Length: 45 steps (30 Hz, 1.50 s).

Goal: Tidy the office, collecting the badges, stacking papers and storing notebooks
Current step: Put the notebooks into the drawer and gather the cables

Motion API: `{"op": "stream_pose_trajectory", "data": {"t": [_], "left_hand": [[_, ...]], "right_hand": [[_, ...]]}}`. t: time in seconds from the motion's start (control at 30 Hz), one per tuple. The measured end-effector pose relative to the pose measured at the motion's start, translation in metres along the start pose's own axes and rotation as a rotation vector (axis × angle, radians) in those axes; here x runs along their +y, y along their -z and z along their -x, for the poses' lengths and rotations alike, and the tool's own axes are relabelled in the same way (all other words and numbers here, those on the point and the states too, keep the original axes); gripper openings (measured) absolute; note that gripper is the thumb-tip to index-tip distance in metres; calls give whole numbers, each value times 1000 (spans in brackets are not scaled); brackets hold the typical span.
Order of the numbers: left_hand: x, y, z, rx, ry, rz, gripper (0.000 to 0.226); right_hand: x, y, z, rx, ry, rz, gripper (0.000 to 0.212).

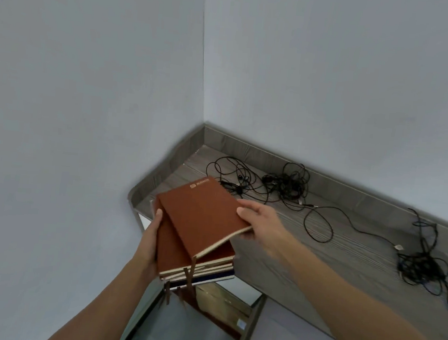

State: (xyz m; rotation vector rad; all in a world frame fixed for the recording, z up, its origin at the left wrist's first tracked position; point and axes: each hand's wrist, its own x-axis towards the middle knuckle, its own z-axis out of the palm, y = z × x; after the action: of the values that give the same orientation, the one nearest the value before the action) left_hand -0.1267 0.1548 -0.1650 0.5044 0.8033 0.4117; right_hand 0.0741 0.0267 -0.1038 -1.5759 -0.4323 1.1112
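Observation:
A stack of brown notebooks [175,249] with ribbon markers hanging below is held near the room's corner, over the left end of a grey wooden cabinet top [345,251]. My left hand [150,240] grips the stack along its left side. My right hand [260,223] grips the right edge of the top brown notebook [202,214], which lies skewed across the others. A dark blue cover shows at the bottom of the stack.
Tangled black cables [286,184] lie on the cabinet top at the back, and another black tangle [423,266] lies at the right. A glass cabinet door [176,325] stands below the stack. Grey walls meet in the corner behind.

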Motion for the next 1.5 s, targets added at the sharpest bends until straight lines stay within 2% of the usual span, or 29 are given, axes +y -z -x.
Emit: {"op": "stream_pose_trajectory", "data": {"t": [0.1,0.17,0.27,0.33,0.4,0.47,0.5,0.57,0.6,0.67,0.77,0.8,0.9,1.0,1.07,1.2,1.3,1.5], "left_hand": [[0,-3,1,-38,6,2,79],[0,-4,2,-35,18,-64,80],[3,-4,7,19,38,-190,60],[5,-5,10,57,35,-238,53],[9,-11,13,51,9,-259,52],[15,-26,17,-9,-19,-290,56],[19,-36,19,-52,-41,-315,60],[28,-60,18,-169,-117,-359,69],[32,-72,17,-255,-161,-395,71],[42,-97,11,-425,-251,-539,75],[50,-123,0,-620,-320,-837,90],[48,-126,-3,-633,-316,-925,92],[27,-125,-9,-492,-315,-1061,90],[7,-119,-13,-437,-330,-1101,88],[4,-120,-14,-459,-347,-1072,98],[-2,-128,-13,-447,-382,-1005,132],[-1,-126,-15,-479,-364,-1020,141],[13,-122,-14,-496,-329,-1209,128]], "right_hand": [[19,-8,12,13,9,85,26],[31,-13,15,28,6,229,28],[42,-16,16,33,87,597,26],[41,-11,13,55,116,708,42],[37,0,8,17,47,575,72],[29,15,4,-118,-77,223,102],[24,25,3,-220,-122,61,106],[7,43,1,-420,-96,-67,86],[-3,51,1,-475,-35,-50,75],[-19,66,0,-470,97,55,67],[-24,90,2,-342,229,209,76],[-19,96,3,-279,255,259,80],[3,110,2,-111,264,375,94],[20,115,2,-99,251,417,99],[24,117,1,-131,248,367,99],[20,115,1,-149,245,343,104],[18,115,0,-176,237,378,107],[11,114,-8,-160,234,453,123]]}}
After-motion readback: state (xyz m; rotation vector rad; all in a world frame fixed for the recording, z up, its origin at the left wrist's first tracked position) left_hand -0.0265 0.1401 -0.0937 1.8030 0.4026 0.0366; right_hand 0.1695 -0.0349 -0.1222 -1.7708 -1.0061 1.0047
